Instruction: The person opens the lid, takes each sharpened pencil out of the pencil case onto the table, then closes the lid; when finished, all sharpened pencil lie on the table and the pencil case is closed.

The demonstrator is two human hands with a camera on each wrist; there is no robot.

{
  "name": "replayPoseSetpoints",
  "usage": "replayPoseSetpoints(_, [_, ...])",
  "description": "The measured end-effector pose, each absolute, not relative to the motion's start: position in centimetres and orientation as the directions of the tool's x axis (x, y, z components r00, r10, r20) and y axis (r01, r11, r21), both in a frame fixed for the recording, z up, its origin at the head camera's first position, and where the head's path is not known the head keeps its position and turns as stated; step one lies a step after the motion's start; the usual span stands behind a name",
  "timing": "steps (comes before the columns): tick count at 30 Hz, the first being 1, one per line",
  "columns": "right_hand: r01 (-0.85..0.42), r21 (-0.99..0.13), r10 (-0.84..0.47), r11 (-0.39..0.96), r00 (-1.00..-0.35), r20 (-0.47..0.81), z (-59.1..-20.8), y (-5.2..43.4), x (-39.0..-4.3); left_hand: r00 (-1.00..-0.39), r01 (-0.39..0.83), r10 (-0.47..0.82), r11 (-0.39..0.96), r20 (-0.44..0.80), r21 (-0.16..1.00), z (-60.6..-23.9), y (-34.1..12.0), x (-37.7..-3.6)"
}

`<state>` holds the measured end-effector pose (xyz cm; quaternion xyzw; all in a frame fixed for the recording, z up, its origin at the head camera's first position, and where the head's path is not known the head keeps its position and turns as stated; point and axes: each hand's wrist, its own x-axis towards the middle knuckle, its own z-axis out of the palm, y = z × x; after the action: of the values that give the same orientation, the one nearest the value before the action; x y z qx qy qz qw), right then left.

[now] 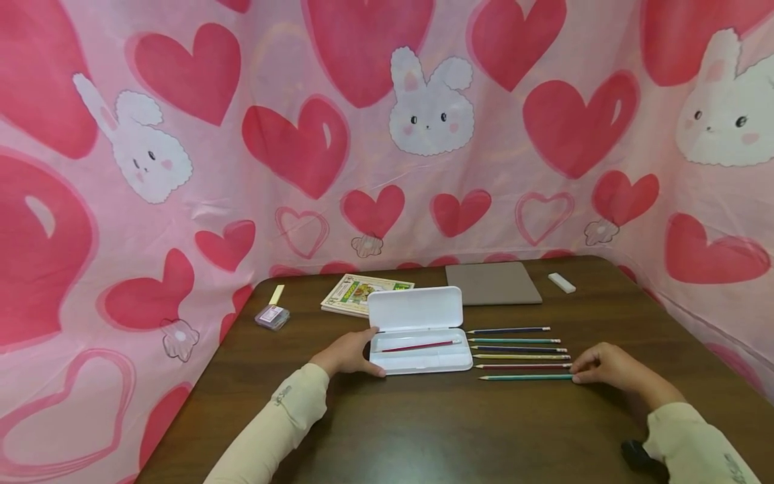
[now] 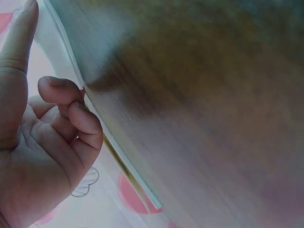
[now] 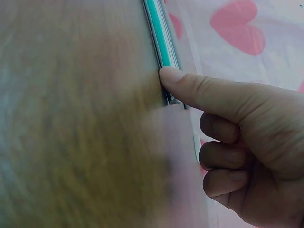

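Observation:
A white pencil case (image 1: 416, 309) lies on the table with its lid raised at the back. Inside its tray rests a red pencil (image 1: 417, 346). My left hand (image 1: 347, 353) grips the case's left end, thumb at the front corner and fingers toward the back. To the right of the case, several pencils lie side by side, points to the left. Nearest me is a green pencil (image 1: 526, 378); my right hand (image 1: 613, 366) pinches its right end. The right wrist view shows the thumb on that green pencil (image 3: 161, 42), the other fingers curled under.
Behind the case are a picture booklet (image 1: 351, 292) and a flat grey slab (image 1: 492, 282). A white block (image 1: 562, 282) sits at the back right. At the left lie a small clear box (image 1: 272, 317) and a yellow strip (image 1: 277, 294). Heart-patterned cloth (image 1: 435, 168) surrounds the table.

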<state>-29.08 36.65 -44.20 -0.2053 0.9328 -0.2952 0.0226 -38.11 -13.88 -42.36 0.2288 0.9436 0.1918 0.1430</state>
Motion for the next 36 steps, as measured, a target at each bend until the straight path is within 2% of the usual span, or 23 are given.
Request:
replayPoseSetpoints(4, [-0.361,-0.558,-0.398,0.747,-0.916,0.06,-44.2,36.7,-29.1,-0.857,0.367,0.48,0.824,-0.188,0.431,-42.3,-13.9,-38.0])
replayPoseSetpoints(10, [-0.399,-0.585,-0.412,0.706,-0.903,0.12,-43.9,36.4,-29.1,-0.849,0.399,0.5,0.819,-0.171,0.413,-42.4,-13.8,-38.1])
replayPoseSetpoints(14, [-0.337,-0.615,-0.368,0.713,-0.926,0.08,-43.2,35.7,-29.6,-0.847,0.41,0.506,0.815,-0.16,0.409,-42.6,-13.8,-38.2])
replayPoseSetpoints(25, [-0.376,-0.588,-0.393,0.716,-0.913,0.105,-42.1,31.6,-32.9,-0.849,0.41,0.506,0.812,-0.153,0.414,-42.4,-13.9,-38.0])
replayPoseSetpoints(36, [-0.436,-0.602,-0.442,0.669,-0.884,0.15,-43.1,27.3,-35.8,-0.852,0.402,0.498,0.82,-0.16,0.407,-42.4,-13.7,-37.6])
